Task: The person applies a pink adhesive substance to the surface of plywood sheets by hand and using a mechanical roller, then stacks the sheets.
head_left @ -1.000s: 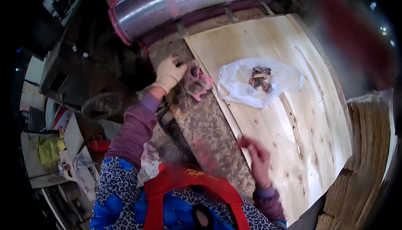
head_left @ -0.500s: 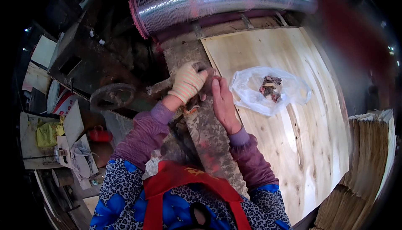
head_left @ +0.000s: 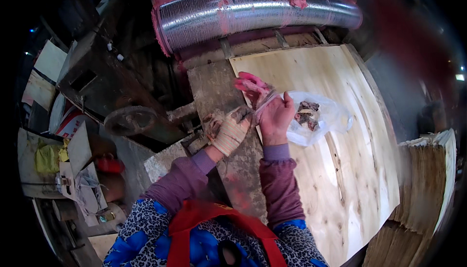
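Note:
My left hand (head_left: 230,132), in a cream glove with orange and green stripes and dark soiling, pinches the edge of a second work glove (head_left: 254,86) with a pink palm side. That glove covers the fingers of my right hand (head_left: 275,118), while the palm, thumb and wrist are bare. The right palm faces up, its fingers stretched out and the thumb apart. Just right of it, a clear plastic bag (head_left: 334,116) holds dark reddish-brown scraps (head_left: 307,114) and lies on a pale wood veneer sheet (head_left: 311,169).
Ahead runs a shiny metal roller (head_left: 258,11) smeared with pink paste. A dirty machine ledge (head_left: 214,82) lies beneath my hands. On the left are a handwheel (head_left: 130,121) and a red container (head_left: 111,164). Stacked veneer (head_left: 423,179) stands at the right.
The glove has gone from bunched between both hands to covering the right fingers. My right palm has turned up; my left hand has moved lower and right. The view has shifted slightly.

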Demonstrator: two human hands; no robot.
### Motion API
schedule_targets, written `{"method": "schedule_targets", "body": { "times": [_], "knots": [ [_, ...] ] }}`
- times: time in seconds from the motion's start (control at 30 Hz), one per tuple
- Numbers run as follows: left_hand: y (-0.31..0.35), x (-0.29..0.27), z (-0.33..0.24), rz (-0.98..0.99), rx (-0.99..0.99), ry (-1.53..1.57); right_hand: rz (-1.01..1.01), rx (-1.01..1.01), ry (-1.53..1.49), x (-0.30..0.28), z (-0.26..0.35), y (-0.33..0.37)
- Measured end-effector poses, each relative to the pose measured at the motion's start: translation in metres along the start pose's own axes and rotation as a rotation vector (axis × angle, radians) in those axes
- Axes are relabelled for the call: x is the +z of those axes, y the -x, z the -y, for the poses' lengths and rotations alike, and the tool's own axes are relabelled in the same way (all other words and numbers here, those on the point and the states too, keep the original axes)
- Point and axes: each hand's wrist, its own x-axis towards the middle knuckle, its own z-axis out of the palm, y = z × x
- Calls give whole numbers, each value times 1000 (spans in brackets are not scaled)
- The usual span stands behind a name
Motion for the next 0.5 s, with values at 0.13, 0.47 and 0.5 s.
{"method": "schedule_targets", "body": {
  "times": [0.13, 0.47, 0.5],
  "knots": [
    [-28, -5, -22, 47, 179, -129, -38, -201, 667, -15, -18, 0],
    [-21, 8, -19, 276, 171, 15, 297, 50, 466, -15, -14, -8],
    [-18, 11, -19, 258, 193, -7, 312, 30, 397, -8, -17, -1]
  ]
}}
